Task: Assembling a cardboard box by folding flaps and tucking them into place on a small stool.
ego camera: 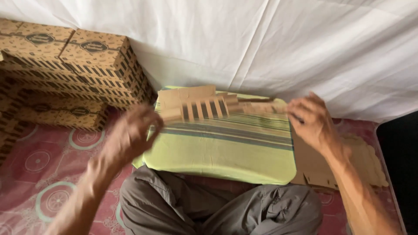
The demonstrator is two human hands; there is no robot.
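Head view, looking down over crossed legs in grey trousers. Flat die-cut cardboard blank lying across the far edge of a green striped cushion, slotted tabs showing along its middle, a long strip running off to the right. Right hand closed on the right end of that strip, fingers curled over it, thumb side hidden. Left hand blurred in motion just beside the blank's left end, fingers loosely bent; impossible to tell whether touching the cardboard or gripping anything.

Stack of more flat brown blanks on the floor at the right, partly under the cushion's corner. Pile of finished patterned boxes at the upper left, against a white cloth backdrop. Red patterned mat below everything.

Judging by look: thin, light board, stiff along the panels yet ready to bend at the scored lines and slots. Narrow tabs likely to crease or tear if pulled. Best taken at the solid outer panels, one hand at each end, pinched flat rather than squeezed, well away from the slotted middle.
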